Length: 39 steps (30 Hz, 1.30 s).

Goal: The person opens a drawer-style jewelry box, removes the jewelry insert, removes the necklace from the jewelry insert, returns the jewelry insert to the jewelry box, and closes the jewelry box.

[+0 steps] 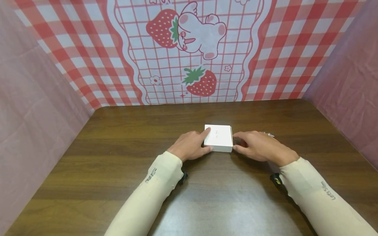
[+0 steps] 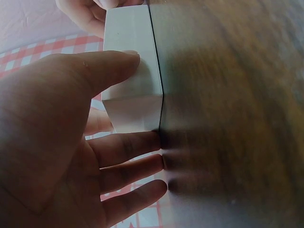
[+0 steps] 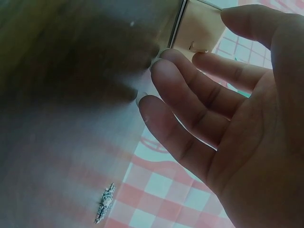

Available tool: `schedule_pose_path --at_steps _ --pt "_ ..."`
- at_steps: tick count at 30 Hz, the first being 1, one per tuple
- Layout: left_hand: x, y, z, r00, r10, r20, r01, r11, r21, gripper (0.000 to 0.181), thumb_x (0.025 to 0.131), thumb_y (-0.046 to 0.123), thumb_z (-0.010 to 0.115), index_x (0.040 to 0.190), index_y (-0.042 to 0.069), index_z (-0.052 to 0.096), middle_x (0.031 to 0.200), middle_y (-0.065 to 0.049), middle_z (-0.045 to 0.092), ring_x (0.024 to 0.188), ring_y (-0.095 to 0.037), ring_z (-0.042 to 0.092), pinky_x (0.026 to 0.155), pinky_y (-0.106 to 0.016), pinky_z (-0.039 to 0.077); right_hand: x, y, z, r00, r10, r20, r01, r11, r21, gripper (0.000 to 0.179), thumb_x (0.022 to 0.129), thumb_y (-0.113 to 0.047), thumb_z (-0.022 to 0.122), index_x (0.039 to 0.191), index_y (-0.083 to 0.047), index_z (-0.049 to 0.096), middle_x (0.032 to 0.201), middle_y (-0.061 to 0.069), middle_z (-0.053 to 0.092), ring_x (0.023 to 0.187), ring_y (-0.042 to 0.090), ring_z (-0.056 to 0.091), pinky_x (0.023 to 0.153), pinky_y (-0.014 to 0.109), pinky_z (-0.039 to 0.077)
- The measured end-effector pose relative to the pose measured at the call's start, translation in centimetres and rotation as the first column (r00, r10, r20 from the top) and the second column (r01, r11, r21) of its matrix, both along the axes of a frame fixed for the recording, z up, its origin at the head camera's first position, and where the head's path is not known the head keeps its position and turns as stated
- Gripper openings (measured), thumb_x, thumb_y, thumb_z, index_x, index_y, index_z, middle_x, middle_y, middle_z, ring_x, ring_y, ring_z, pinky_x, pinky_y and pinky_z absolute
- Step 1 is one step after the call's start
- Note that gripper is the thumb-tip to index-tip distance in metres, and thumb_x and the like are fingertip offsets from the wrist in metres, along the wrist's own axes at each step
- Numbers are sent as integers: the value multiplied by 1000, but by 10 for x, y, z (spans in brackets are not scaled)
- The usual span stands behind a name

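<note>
A small white box (image 1: 219, 135) with faint lettering on its lid lies on the table between both hands. My left hand (image 1: 190, 146) grips its left end, the index finger at the top left corner and the thumb on the front side; its other fingers stretch out along the tabletop. At the box's right end, my right hand (image 1: 258, 144) touches it with thumb and index fingertips, its remaining fingers loosely bent. The right wrist view shows a tan end face (image 3: 199, 28) with a small tab or notch. Behind the right hand lies a small glittering silver ornament (image 3: 105, 203).
The brown wood-grain table (image 1: 133, 131) has rounded far corners. A red-and-white checked cloth (image 1: 283, 49) with strawberries hangs behind it. Pink cloth (image 1: 38, 98) hangs on both sides. Dark wrist devices (image 1: 277, 180) sit under the pale sleeves.
</note>
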<state>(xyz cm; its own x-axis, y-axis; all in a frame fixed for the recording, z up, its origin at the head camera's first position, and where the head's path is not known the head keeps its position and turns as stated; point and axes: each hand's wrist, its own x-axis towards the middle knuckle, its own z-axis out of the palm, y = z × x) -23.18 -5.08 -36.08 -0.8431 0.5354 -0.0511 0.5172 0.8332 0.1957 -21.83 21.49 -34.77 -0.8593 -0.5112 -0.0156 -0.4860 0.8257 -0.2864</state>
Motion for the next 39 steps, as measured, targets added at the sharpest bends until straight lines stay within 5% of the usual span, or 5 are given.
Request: schedule_pose_path --at_steps 39 --pt "-4 0 -3 1000 -5 9 5 1000 23 81 98 48 60 160 9 23 132 -13 63 114 -21 61 96 -39 47 -3 3 -3 999 40 -21 -41 999 -29 45 96 -31 69 133 -7 62 80 -7 59 71 10 53 66 35 45"
